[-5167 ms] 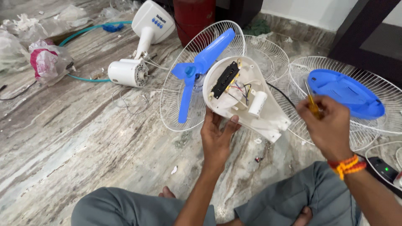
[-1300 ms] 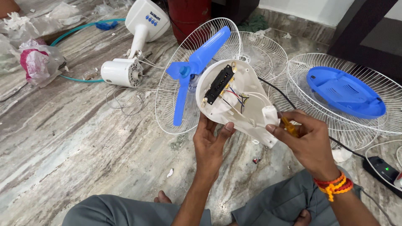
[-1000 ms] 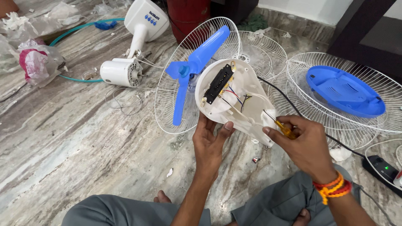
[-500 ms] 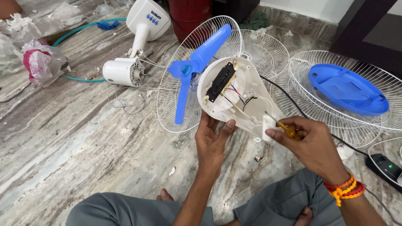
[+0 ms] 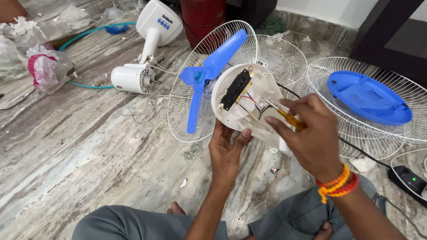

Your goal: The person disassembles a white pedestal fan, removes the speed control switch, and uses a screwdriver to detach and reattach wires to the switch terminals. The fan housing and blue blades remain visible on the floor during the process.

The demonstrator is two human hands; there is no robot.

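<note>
My left hand [image 5: 227, 150] grips the lower edge of an open white fan base shell [image 5: 242, 104], tilted toward me. Inside it sit a black switch block [image 5: 235, 89] and red, blue and black wires [image 5: 251, 103]. My right hand [image 5: 311, 133], with orange and red threads on the wrist, holds a yellow-handled screwdriver [image 5: 290, 118] whose tip points into the shell near the wires. Part of the shell is hidden behind my right hand.
A blue fan blade [image 5: 209, 73] rests in a white wire grille [image 5: 195, 89] behind the shell. A second grille [image 5: 400, 124] holds a blue base cover [image 5: 367, 98]. A white motor [image 5: 132, 78], fan stand [image 5: 158, 24], red cylinder [image 5: 202, 15], plastic bags [image 5: 44, 66] and power strip [image 5: 409, 180] lie around.
My right hand has risen from the shell's lower right edge and now covers its right side, bringing the screwdriver tip in among the wires. The left hand keeps its hold.
</note>
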